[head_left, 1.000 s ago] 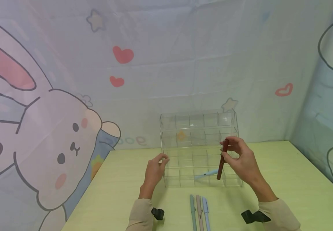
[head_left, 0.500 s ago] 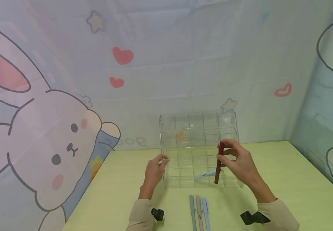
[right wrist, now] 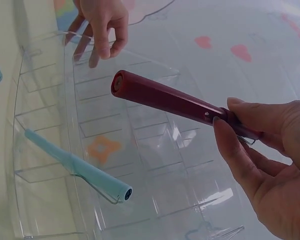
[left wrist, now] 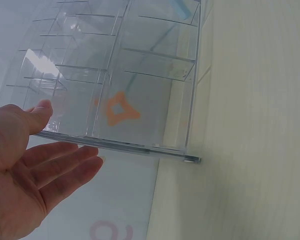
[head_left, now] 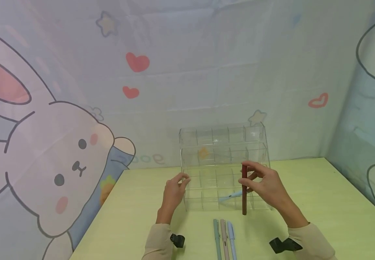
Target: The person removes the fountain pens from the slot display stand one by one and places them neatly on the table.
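Observation:
My right hand (head_left: pixel 265 182) pinches a dark red pen (head_left: pixel 244 196) between thumb and fingertips. It hangs almost upright in front of the clear stepped organizer (head_left: pixel 208 180); in the right wrist view the pen's end (right wrist: pixel 140 91) points away from the hand. At the organizer's left side, my left hand (head_left: pixel 173 193) grips the side panel, thumb inside and fingers outside in the left wrist view. A light blue pen (right wrist: pixel 80 165) with a metal clip leans slantwise in the bottom row, partly behind the red one in the head view.
Below the organizer, a green pen (head_left: pixel 217 238), a pinkish-beige pen (head_left: pixel 224 238) and a pale blue pen (head_left: pixel 231 238) lie side by side on the yellow-green table (head_left: pixel 116 224). A printed cloth backdrop (head_left: pixel 174 79) rises behind the table.
The right hand has shifted left and slightly down with the red pen, which has swung from slanted to almost upright. My left hand stays on the organizer's side.

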Tool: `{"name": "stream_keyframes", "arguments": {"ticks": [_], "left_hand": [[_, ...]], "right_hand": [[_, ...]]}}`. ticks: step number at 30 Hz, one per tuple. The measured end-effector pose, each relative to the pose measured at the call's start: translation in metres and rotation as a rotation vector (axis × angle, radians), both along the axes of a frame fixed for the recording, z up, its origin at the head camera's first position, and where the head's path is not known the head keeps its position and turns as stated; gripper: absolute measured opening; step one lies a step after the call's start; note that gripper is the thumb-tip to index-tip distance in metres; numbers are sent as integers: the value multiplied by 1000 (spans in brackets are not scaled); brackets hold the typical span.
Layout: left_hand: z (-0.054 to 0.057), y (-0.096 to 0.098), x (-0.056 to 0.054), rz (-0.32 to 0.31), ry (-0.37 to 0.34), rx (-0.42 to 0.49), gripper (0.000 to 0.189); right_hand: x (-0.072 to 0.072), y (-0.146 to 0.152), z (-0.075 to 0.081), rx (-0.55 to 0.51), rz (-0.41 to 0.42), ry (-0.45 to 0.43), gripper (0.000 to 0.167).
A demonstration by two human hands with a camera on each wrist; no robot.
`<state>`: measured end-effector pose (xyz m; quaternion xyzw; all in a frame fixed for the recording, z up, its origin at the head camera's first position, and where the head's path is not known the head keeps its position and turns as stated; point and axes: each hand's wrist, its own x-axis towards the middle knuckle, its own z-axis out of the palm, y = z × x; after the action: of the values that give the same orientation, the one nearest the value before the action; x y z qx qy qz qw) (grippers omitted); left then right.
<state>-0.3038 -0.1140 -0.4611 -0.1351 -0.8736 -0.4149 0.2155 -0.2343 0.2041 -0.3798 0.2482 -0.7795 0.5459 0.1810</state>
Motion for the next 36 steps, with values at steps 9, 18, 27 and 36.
{"name": "stream_keyframes", "arguments": {"ticks": [9,18,27,36], "left_hand": [[0,0,0,2,8,-5,14],[0,1,3,20,21,-17,13],[3,1,1,11,-2,-12,13],[2,0,2,-2,7,4,13]], "right_hand": [[1,0,1,28,-19,-54,49],[0,1,3,134,-63,-113,44],[0,-1,2,168,-74,-138,50],[0,-6,-1,111,38,-286,41]]}}
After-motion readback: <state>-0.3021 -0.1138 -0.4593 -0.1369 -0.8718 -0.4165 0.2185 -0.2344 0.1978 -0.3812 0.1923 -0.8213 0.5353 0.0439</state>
